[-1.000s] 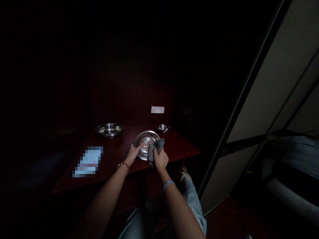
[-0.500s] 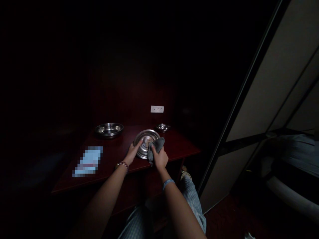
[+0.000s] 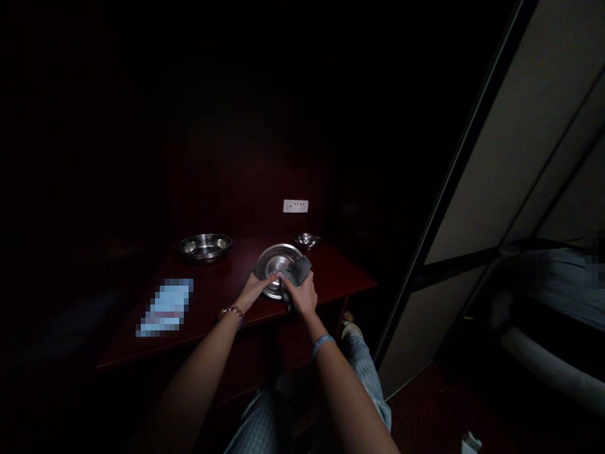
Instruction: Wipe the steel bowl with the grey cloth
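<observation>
A round, shiny metal plate [image 3: 278, 257] is tilted up over the front part of the dark red table [image 3: 222, 287]. My left hand [image 3: 252, 291] grips its lower left rim, thumb lying across the inside and the other fingers hidden behind. In my right hand [image 3: 303, 295] is a grey cloth [image 3: 297, 270], bunched against the plate's right side. Both thumbs come close together near the plate's lower middle. Behind it to the right sits a small metal bowl [image 3: 307, 240]. A wider metal bowl [image 3: 205, 247] stands at the back left of the table.
A blurred-out light blue item [image 3: 165, 308] lies on the table's left side. On the back wall is a white socket panel [image 3: 295, 206]. A pale panel with a dark frame [image 3: 477, 208] rises at the right. My legs [image 3: 366, 366] are below the table edge.
My left thumb has moved down and right across the plate toward my right thumb. The cloth has shifted slightly, with my right hand turned more inward. The view has shifted a little.
</observation>
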